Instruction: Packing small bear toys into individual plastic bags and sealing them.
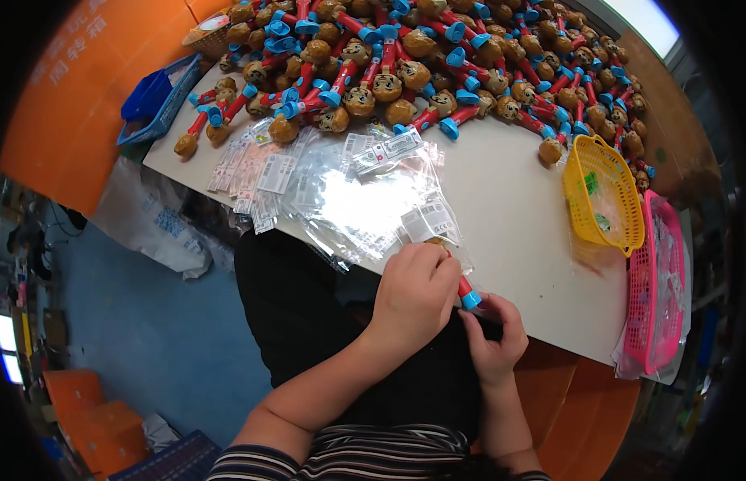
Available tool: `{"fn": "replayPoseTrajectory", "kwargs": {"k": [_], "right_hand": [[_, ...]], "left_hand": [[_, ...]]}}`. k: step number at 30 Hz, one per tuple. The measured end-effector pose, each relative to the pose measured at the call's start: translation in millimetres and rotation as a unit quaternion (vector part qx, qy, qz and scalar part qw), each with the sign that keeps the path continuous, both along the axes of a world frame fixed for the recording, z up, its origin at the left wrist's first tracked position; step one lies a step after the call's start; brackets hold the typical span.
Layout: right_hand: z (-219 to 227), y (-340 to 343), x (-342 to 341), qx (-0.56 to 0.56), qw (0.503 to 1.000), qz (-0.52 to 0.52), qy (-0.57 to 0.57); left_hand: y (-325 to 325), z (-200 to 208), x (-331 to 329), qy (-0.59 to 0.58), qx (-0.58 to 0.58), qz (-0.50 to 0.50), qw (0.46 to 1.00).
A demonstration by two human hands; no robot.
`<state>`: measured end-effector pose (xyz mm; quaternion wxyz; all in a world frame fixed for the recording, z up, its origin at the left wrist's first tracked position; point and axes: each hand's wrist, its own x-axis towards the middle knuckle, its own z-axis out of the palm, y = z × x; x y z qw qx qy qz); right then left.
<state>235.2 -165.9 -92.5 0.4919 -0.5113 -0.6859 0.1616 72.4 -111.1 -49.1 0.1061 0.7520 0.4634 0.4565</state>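
Note:
A red toy stick [465, 286] with a blue end slants over the table's near edge, its upper part hidden under my left hand [418, 287]. My left fingers are closed round it from above. My right hand [499, 335] is at the blue end, with thumb and fingertips curled in close on either side of it. A clear printed plastic bag [427, 222] lies just past my left hand, and a bit of brown shows at its near end. Whether the toy is inside the bag, I cannot tell. More clear bags [333, 188] overlap on the table to the left.
A big heap of red-and-blue toy figures with brown heads [373, 76] covers the far side of the white table [517, 232]. At right stand a yellow basket [577, 210] and a pink basket [641, 309]. A blue basket [171, 112] sits far left.

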Motion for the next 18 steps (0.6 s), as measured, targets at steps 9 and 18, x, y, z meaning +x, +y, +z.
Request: {"fn": "replayPoseTrajectory", "kwargs": {"k": [9,18], "right_hand": [[14,21,0,0.099,0.992,-0.056,-0.057],[12,30,-11,-0.101,0.985,0.026,0.139]], "left_hand": [[-16,24,-7,0.062,-0.025,-0.046,0.997],[-25,13,1,0.103,-0.042,-0.087,0.99]]}}
